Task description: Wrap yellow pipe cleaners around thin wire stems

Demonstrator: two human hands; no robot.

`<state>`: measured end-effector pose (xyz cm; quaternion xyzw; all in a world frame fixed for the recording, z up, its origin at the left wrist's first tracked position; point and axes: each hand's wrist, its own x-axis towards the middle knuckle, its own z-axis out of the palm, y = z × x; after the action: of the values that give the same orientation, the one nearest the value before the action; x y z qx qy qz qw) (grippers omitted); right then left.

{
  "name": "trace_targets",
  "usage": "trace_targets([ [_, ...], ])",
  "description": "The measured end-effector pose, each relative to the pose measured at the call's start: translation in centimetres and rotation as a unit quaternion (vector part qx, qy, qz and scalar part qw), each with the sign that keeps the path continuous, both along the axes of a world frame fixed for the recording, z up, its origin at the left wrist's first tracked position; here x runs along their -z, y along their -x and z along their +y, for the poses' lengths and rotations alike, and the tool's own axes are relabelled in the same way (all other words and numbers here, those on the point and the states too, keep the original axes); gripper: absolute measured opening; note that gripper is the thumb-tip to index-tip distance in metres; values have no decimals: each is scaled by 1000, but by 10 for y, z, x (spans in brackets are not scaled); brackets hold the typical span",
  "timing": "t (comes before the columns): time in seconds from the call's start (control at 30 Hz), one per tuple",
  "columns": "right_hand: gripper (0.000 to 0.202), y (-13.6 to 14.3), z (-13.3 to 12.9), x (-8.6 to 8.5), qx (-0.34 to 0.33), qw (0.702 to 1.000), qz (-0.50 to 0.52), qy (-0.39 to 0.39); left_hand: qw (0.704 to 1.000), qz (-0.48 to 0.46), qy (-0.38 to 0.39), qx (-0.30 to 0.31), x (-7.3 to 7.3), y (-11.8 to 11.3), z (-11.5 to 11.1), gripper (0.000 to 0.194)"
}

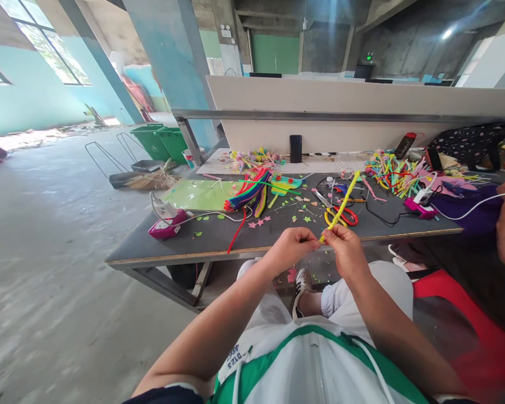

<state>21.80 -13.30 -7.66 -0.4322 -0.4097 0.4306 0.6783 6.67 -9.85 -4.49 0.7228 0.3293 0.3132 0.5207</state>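
Head view: right grip (343, 246) pinches a yellow fuzzy stick (346, 201), left grip (298, 244) pinches its lower tip; steady, light pressure between them seems best.

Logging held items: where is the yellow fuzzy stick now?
In the head view, just right of centre, the yellow fuzzy stick is pinched near its lower end by the right hand, beside the left hand, slanting up in front of the scissors.

Grey flr (59, 235), lt-blue wall (29, 106) w/ bright windows (50, 45), L.
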Motion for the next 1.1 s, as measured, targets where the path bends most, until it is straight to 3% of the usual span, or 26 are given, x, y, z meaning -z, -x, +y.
trace_targets([
  [0.1,12,-3,-2,-4,-28,999,20,-15,986,-83,129,70,8,2,6,29],
  [0.23,11,-1,-3,-6,-79,994,72,-37,937,-163,271,151,13,3,10,32],
  [0.43,10,5,-5,-6,-124,979,125,-99,894,-228,337,190,17,-3,1,32],
  [0.63,17,4,0,-6,-152,971,107,-153,865,-255,372,220,20,-8,-6,30],
  [0.9,24,-4,6,-15,-212,960,48,-175,872,-239,358,234,18,-12,-12,33],
  [1.03,23,-4,5,-15,-235,961,50,-136,897,-240,331,169,15,-12,-16,35],
  [1.1,19,-4,4,-14,-200,973,36,-111,919,-236,297,109,13,-12,-14,34],
])
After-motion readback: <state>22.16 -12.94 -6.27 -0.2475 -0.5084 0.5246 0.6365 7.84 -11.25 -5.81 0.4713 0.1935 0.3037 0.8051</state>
